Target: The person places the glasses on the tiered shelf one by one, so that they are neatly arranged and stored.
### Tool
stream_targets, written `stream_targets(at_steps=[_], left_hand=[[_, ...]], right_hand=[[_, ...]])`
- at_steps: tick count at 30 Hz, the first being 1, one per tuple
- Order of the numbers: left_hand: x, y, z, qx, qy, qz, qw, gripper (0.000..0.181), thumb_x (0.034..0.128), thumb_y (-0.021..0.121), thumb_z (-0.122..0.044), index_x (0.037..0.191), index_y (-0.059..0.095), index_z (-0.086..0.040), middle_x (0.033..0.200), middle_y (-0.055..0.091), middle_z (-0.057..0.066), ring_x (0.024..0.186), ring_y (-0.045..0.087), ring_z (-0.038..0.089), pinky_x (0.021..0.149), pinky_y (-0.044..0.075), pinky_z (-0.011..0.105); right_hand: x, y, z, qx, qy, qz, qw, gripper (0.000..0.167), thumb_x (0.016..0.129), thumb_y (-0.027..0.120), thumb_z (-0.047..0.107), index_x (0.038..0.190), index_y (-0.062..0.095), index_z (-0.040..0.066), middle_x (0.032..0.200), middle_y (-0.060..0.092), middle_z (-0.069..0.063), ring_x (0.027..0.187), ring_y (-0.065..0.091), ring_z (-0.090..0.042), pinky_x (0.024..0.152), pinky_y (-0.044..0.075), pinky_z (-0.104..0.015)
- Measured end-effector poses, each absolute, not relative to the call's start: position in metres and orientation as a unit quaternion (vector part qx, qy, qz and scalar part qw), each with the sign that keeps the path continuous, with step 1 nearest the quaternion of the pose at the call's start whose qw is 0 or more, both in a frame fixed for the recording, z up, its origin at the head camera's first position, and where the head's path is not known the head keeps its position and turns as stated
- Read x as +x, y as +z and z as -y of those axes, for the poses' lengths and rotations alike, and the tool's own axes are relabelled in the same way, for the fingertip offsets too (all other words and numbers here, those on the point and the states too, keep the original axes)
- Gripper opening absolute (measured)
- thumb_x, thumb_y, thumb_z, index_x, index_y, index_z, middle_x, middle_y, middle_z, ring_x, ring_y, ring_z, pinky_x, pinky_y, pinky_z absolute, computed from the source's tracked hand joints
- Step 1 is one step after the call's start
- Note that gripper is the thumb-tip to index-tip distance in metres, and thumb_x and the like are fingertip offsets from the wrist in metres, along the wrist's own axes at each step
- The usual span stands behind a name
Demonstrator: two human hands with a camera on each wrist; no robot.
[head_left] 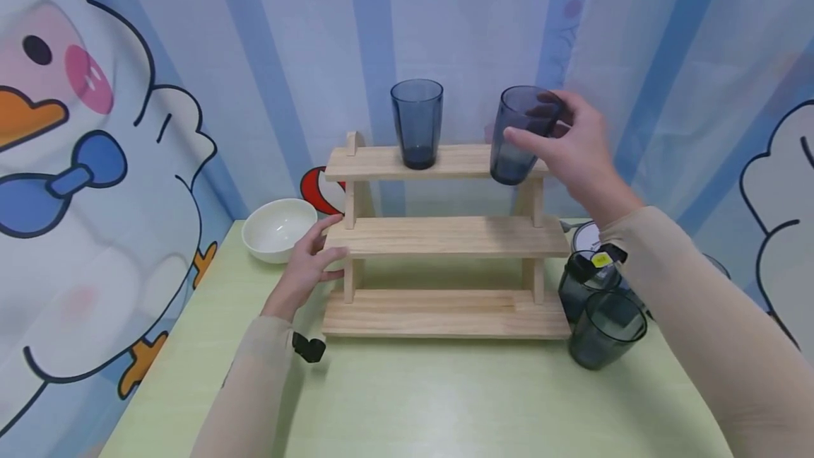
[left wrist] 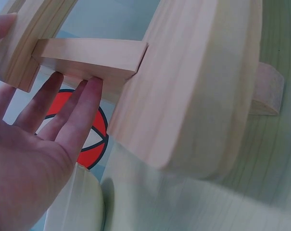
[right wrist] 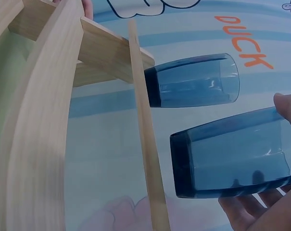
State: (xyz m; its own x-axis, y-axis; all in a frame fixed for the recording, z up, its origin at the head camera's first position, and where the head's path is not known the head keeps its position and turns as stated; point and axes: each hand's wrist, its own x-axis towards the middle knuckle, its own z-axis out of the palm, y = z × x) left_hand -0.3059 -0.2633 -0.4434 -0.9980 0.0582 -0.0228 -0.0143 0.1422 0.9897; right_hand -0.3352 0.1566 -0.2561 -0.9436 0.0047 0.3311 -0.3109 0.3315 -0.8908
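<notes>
A three-tier wooden shelf (head_left: 445, 237) stands on the table. On its top tier, left of the middle, a blue-grey glass (head_left: 417, 124) stands upright. My right hand (head_left: 581, 154) grips a second blue-grey glass (head_left: 516, 136), slightly tilted, at the right end of the top tier; in the right wrist view this held glass (right wrist: 232, 156) has its base a little apart from the top board (right wrist: 147, 144). At the shelf's left side is my left hand (head_left: 302, 271); in the left wrist view the fingertips of the left hand (left wrist: 44, 139) touch a wooden side support (left wrist: 90, 55).
A white bowl (head_left: 278, 230) sits on the table left of the shelf. Several dark glasses, one of them a tilted glass (head_left: 607, 329), are at the shelf's right side, partly under my right forearm. A patterned curtain (head_left: 305, 55) hangs behind.
</notes>
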Motion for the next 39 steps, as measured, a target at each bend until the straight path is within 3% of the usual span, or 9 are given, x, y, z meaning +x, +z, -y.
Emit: stream_targets(at_steps=[9,18,32,39], left_hand=[[-0.304,-0.444,0.264,0.021,0.652,-0.757,0.026,0.068,0.0995,0.067,-0.019,0.161,0.041,-0.030,0.159,0.046,0.015,0.137,0.052,0.043,0.097,0.057,0.062],[-0.305,-0.443,0.264,0.015,0.652,-0.758,0.026,0.066,0.0985,0.069,-0.019,0.158,0.044,-0.034,0.159,0.046,0.013,0.137,0.052,0.041,0.095,0.058,0.061],[-0.305,-0.443,0.264,0.015,0.647,-0.762,0.027,0.069,0.0986,0.070,-0.021,0.161,0.041,-0.030,0.161,0.044,0.014,0.138,0.051,0.043,0.095,0.058,0.061],[-0.305,-0.445,0.264,0.013,0.649,-0.760,0.025,0.066,0.0982,0.071,-0.021,0.158,0.045,-0.034,0.158,0.047,0.013,0.137,0.052,0.042,0.094,0.058,0.060]], right_hand=[[-0.355,-0.255,-0.138,0.090,0.572,0.803,0.138,0.079,0.084,0.089,0.040,0.150,0.052,0.018,0.131,0.062,-0.001,0.120,0.059,-0.020,0.104,0.053,-0.037],[-0.365,-0.255,-0.124,0.078,0.558,0.818,0.118,0.088,0.083,0.087,0.048,0.155,0.047,0.020,0.143,0.056,-0.008,0.127,0.055,-0.021,0.108,0.051,-0.039],[-0.377,-0.246,-0.112,0.058,0.538,0.837,0.084,0.096,0.083,0.084,0.056,0.162,0.037,0.026,0.157,0.046,-0.006,0.139,0.049,-0.022,0.112,0.050,-0.040],[-0.380,-0.247,-0.109,0.055,0.538,0.838,0.074,0.100,0.084,0.083,0.057,0.164,0.032,0.026,0.162,0.041,-0.006,0.144,0.045,-0.022,0.114,0.048,-0.039]])
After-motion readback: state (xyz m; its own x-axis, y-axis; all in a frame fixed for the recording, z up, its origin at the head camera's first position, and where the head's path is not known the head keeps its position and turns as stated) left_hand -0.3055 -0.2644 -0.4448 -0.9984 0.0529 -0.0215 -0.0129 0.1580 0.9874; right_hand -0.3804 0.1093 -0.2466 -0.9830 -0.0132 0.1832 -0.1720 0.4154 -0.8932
